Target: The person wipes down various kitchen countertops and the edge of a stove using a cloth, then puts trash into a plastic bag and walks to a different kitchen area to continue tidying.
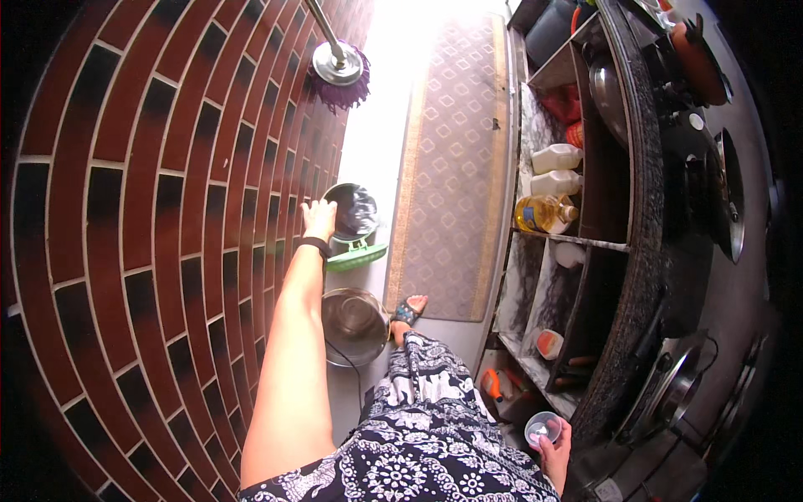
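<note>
My left hand (319, 218) reaches down to the near-left rim of a trash bin (335, 231) and touches it. Whether the fingers grip the rim is not clear. A dark, shiny plastic liner (357, 210) shows inside the bin, and its green lid (356, 256) is flipped back toward me. Low at the right, my right hand (554, 448) holds a small clear plastic cup (542, 428) by its side. Something small and pale shows in the cup, too unclear to name.
A steel pot (356, 326) stands on the floor beside my sandalled foot (411, 309). A mop (339, 66) leans by the brick-patterned wall (188, 219). To the right of the runner rug (455, 169), shelves hold an oil bottle (539, 213) and white jugs (556, 158).
</note>
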Demonstrator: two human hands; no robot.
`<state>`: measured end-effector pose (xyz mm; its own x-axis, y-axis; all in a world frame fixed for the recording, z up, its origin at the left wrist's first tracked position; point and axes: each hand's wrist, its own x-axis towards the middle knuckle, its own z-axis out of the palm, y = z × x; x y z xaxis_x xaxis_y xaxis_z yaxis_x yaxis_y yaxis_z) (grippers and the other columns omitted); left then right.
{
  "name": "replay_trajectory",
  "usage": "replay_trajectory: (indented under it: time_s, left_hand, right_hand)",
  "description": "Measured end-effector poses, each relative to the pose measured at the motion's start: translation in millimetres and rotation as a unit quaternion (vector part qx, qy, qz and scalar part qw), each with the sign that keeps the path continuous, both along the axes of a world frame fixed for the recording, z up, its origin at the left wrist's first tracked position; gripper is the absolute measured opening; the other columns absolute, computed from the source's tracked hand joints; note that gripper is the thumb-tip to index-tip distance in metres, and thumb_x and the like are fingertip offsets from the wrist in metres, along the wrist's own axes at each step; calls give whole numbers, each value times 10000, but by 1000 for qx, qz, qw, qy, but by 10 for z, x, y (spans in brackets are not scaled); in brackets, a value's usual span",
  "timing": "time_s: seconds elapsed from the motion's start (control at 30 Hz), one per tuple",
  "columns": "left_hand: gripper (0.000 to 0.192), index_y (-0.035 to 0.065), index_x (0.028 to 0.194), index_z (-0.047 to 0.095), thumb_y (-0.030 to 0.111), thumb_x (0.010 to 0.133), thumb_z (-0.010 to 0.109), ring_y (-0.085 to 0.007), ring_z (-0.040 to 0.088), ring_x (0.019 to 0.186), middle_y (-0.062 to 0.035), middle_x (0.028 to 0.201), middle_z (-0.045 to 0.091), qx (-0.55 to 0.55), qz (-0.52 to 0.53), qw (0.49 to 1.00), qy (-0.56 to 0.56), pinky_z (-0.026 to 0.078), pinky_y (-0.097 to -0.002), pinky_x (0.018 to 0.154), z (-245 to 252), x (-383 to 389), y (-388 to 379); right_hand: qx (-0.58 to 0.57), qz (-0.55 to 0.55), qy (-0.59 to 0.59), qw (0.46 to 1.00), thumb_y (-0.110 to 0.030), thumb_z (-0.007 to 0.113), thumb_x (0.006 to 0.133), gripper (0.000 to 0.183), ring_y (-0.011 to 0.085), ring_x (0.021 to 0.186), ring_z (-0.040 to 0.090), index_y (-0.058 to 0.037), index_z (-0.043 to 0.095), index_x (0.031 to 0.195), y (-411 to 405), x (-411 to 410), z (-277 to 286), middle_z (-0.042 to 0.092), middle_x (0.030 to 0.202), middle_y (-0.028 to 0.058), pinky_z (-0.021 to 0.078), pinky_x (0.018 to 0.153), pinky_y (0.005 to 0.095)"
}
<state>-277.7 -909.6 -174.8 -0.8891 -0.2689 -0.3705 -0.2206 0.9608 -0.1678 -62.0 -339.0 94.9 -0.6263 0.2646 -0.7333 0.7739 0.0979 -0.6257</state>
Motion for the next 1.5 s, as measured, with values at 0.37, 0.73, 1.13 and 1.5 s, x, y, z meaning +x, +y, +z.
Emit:
replay_trajectory:
  time_s: [0.37,0.73,1.13,1.5]
  left_hand:
    - [211,134,923,555,105,720,506,-274,537,926,-93,921,585,206,74,976,-19,343,-484,791,364,343,227]
    - [338,52,1048,551,131,719,552,-293,561,841,-163,942,587,348,-160,924,-15,438,-373,739,703,-20,1819]
    - [323,102,879,543,-23,588,605,-256,533,688,-74,725,549,445,-520,725,73,397,-389,601,1587,798,3662]
    - [235,55,900,585,21,668,595,-291,526,853,-111,856,582,482,-702,507,-132,356,-395,782,2637,4382,5578]
  right_hand:
    - [-49,-48,28,997,-54,628,689,527,175,1023,451,-31,393,1159,-97,-17,133,444,1118,115,415,846,285]
    - [36,-132,163,977,-100,644,753,487,122,992,466,-58,398,1170,9,1139,403,458,1112,48,441,786,244]
    - [135,-413,230,871,-347,601,798,554,144,853,526,-68,349,1206,-216,3353,604,440,1136,93,479,606,253]
    - [183,-614,213,738,-310,610,797,490,156,774,539,-74,396,1170,-756,6251,135,459,1082,83,465,608,262]
